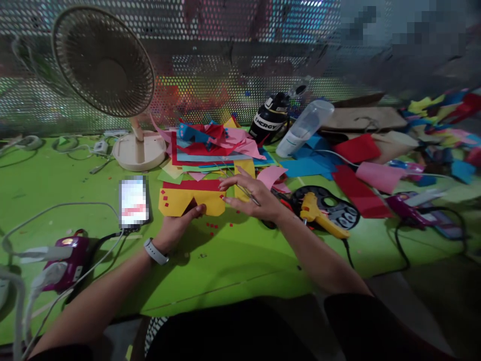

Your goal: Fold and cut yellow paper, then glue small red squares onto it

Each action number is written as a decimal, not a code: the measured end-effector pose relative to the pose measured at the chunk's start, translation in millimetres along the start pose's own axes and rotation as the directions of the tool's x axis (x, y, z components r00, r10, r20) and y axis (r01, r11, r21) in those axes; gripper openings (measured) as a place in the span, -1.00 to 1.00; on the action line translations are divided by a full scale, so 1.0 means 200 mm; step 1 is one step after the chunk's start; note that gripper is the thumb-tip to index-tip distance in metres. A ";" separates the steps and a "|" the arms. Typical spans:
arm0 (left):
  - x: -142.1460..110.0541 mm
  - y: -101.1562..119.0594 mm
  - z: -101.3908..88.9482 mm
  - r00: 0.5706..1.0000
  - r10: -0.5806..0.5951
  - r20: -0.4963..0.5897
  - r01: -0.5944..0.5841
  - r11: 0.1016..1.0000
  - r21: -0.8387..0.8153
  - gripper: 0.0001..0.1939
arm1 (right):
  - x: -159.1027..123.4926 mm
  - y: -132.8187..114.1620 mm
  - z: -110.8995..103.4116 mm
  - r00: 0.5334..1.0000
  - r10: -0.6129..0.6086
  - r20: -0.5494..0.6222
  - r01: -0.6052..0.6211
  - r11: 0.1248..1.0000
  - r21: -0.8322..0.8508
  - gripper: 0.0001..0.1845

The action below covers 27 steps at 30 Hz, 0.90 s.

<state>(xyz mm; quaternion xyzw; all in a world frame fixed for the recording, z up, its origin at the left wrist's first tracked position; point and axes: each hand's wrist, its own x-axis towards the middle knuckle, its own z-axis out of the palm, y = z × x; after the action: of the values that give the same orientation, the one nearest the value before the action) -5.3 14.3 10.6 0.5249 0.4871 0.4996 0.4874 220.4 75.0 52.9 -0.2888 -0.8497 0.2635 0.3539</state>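
Note:
My left hand point(178, 228) grips a yellow paper cutout point(180, 199) from below, thumb on its front near the notch in its lower edge. The cutout is shaped like a mask, with small red paper squares on its left end and one at its right end. My right hand point(255, 195) holds thin metal tweezers point(246, 190) that slant between its fingers, and its fingertips touch the cutout's right end. Several more red paper squares point(212, 226) lie loose on the green table point(233, 271) below. Behind the cutout's top edge shows a strip of red paper point(191, 184).
A fan point(139, 150) and a blurred phone point(133, 203) stand left, near a purple power strip point(67, 260) with cables. Coloured paper point(221, 145) is piled behind. A black bottle point(268, 120), a clear bottle point(304, 128) and a yellow glue gun point(319, 215) are right.

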 end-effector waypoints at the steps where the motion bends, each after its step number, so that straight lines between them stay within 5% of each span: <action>1: 0.00 0.00 0.00 1.000 -0.001 0.003 0.001 1.000 0.004 -0.76 | 0.00 0.00 -0.01 1.000 -0.008 0.013 0.008 1.000 0.012 -0.69; 8: 0.00 -0.01 0.00 0.999 -0.022 0.036 0.022 1.000 0.000 -0.76 | 0.00 0.01 -0.02 0.995 0.010 0.096 -0.020 0.995 0.103 -0.64; 27: 0.00 -0.01 0.01 0.998 -0.017 0.065 0.017 1.000 0.003 -0.75 | -0.01 0.01 0.01 0.994 0.080 0.079 -0.096 0.967 0.234 -0.68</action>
<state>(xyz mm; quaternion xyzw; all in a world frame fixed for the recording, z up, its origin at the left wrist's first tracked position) -4.0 13.6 7.9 0.5374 0.4761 0.4773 0.5067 219.2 74.4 49.8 -0.2724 -0.8101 0.3886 0.3442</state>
